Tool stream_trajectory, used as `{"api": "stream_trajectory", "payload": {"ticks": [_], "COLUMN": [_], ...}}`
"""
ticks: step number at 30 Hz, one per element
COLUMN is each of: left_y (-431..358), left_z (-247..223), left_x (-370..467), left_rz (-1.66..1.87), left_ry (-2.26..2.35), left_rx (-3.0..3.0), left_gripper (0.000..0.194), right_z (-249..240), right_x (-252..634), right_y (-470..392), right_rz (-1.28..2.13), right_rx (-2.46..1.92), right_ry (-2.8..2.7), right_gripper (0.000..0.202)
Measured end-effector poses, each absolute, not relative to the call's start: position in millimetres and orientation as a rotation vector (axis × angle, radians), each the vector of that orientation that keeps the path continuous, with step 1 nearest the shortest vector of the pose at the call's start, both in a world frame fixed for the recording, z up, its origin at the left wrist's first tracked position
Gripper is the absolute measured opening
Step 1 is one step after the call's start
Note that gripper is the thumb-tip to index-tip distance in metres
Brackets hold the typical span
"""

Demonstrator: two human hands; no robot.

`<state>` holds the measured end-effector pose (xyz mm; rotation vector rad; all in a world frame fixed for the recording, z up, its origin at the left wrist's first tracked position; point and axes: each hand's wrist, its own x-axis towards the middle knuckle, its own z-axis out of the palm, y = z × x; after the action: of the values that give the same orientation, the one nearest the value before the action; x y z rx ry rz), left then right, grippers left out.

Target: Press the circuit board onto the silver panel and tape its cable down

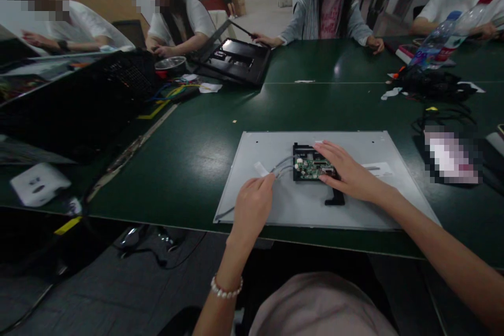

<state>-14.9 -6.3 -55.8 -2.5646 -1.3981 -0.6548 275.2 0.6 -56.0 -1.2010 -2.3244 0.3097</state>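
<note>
A flat light-grey panel (283, 207) lies on the green table in front of me. On it rests a green circuit board (309, 168) in a black plastic bracket (336, 199), which has an arm sticking out toward me. My right hand (348, 170) spans the bracket's right side, fingers on its far edge and thumb on its near edge. Grey cables (284, 164) run from the board's left side to my left hand (255, 197), whose thumb and forefinger are pinched on them. A pale strip (260, 169) stands up beside those fingertips.
Across the table (189, 168), a person's hand touches a black frame (236, 60). A large black casing (79, 84) and a white box (39, 184) are at left. A phone (451, 155), a black cable (444, 115) and plastic bottles (435, 42) lie or stand at right.
</note>
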Motion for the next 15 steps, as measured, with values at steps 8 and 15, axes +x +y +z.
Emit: {"api": "stream_trajectory", "payload": {"ticks": [8, 15], "left_y": [-14, -16], "left_z": [-62, -59], "left_x": [-2, -6], "left_rz": [-0.783, -0.984], "left_ry": [-1.358, -1.562], "left_rx": [-2.609, -2.449], "left_gripper": [0.021, 0.024], "right_z": [-55, -36], "right_x": [275, 251], "right_y": [-1, -12], "right_rz": [0.244, 0.073], "right_rx": [-1.174, -1.017], "right_ry": [-2.364, -2.519], "right_gripper": [0.073, 0.05]}}
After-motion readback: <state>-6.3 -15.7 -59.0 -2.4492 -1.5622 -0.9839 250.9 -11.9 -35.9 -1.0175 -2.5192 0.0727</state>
